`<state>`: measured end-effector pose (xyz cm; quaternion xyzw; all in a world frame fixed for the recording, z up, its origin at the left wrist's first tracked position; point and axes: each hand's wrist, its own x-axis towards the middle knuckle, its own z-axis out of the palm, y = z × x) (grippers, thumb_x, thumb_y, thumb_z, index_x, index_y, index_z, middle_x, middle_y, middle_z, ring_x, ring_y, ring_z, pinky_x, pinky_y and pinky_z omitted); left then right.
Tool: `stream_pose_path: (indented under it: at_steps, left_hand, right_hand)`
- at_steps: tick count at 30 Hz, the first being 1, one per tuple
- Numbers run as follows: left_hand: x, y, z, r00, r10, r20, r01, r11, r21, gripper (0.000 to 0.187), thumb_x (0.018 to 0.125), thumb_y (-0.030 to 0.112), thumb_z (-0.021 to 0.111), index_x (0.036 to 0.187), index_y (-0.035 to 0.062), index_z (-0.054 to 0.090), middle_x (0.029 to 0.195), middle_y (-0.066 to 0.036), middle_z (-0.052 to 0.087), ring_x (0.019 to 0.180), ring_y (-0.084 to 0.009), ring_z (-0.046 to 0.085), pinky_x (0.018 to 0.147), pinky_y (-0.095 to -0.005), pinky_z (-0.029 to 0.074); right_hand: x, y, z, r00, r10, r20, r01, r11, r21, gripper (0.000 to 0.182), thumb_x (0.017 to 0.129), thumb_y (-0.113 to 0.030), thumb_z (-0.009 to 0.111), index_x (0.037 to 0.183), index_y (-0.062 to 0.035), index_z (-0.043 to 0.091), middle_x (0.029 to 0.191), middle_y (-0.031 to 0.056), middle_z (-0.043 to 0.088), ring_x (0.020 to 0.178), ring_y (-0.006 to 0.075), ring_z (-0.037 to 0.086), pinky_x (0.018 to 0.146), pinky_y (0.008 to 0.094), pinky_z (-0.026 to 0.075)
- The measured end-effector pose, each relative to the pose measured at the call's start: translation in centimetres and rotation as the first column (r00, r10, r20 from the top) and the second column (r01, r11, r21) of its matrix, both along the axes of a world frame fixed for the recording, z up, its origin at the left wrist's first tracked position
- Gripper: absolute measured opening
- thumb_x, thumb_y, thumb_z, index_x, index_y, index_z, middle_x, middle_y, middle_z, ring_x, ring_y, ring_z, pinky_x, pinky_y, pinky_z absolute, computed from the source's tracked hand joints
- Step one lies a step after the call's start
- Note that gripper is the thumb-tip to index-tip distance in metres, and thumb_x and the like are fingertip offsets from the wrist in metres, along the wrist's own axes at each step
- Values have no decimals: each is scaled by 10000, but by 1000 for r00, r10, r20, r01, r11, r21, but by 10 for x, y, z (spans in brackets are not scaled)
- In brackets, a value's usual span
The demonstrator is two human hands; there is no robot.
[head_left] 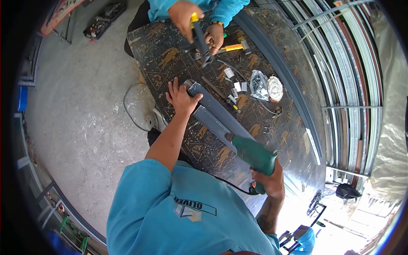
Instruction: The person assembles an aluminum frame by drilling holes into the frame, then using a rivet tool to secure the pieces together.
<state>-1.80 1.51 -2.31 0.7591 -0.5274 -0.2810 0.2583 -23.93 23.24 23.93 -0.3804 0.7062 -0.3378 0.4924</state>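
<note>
My left hand lies with spread fingers over the end of a grey metal profile, pressing it on the table. Alongside it, nearer my body, rests a second grey profile. In my right hand is a green corded power drill, its front end at the nearer profile; the exact contact is hard to make out. Across the table a co-worker's hand grips a blurred black and yellow tool. The co-worker's other hand is beside that tool, near a yellow-handled hammer.
A long dark profile curves along the table's far right side. Small white pieces, a plastic bag and a round white roll lie mid-table. Racked metal bars stand at right. A black cable trails from the drill.
</note>
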Motion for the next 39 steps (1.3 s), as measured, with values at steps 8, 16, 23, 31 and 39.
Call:
stream_pose_path:
  at_steps: [8,16,23,31,39]
  left_hand:
    - [-1,0,-1,996,-19,90,18,1000,15,741,641,519,878,1231,128,659,1609,-130,308,1520,-355,166,1166,-653,146]
    - [-1,-3,-9,989,-38,140,35,999,24,830,647,562,865,1344,186,617,1614,-129,299,1521,-358,156,1165,-657,146]
    - [-1,2,-8,988,-36,151,34,999,15,806,651,582,850,1273,125,617,1616,-126,285,1524,-358,135,1169,-657,135]
    - [-4,-1,1,990,-14,143,13,1000,5,690,654,513,874,1146,80,656,1610,-121,287,1519,-345,151,1169,-651,148]
    - [-2,-2,6,994,-40,99,35,998,54,689,662,522,866,1176,106,672,1628,-116,226,1525,-352,104,1185,-633,115]
  right_hand:
    - [-4,76,-23,926,104,-362,-62,990,126,807,699,-123,809,1434,-57,481,1056,198,721,979,298,719,902,379,528]
    - [16,76,-33,787,243,-567,-138,965,222,795,698,-177,781,1433,-136,481,1044,239,714,974,428,693,878,476,544]
    - [20,81,-37,747,276,-605,-176,960,220,760,747,-228,760,1441,-205,449,924,265,711,878,463,693,809,541,555]
    - [31,81,-31,713,337,-614,-199,938,283,780,737,-237,788,1442,-207,455,906,252,715,859,453,694,806,540,553]
    - [31,80,-30,694,352,-628,-231,935,269,738,769,-277,762,1433,-197,451,863,259,708,820,465,693,773,553,555]
